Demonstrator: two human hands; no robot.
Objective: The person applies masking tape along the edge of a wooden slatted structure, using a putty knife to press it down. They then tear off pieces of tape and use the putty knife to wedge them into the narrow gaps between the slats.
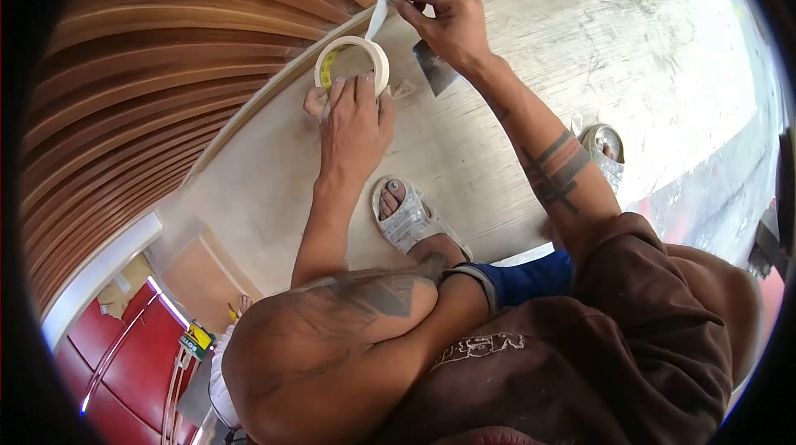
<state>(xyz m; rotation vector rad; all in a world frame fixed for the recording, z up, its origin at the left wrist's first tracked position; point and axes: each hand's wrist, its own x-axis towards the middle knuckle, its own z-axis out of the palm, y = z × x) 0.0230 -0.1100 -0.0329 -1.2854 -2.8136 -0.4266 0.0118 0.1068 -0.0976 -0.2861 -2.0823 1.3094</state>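
My left hand point(355, 123) grips a roll of cream masking tape point(375, 59) against the pale plywood surface point(647, 38), close to the wooden trim point(274, 90) at the foot of a slatted wall. My right hand point(448, 20) pinches the free end of the tape strip point(377, 19), pulled out a short way from the roll toward the trim. A dark metal scraper blade point(434, 70) sticks out from below my right palm; whether that hand grips it I cannot tell.
The brown slatted wooden wall point(166, 72) fills the upper left. My foot in a grey sandal point(409, 217) rests on the plywood below the hands, and a second sandal point(605, 150) lies beside my right forearm. Red panels point(124, 362) show far below at the left.
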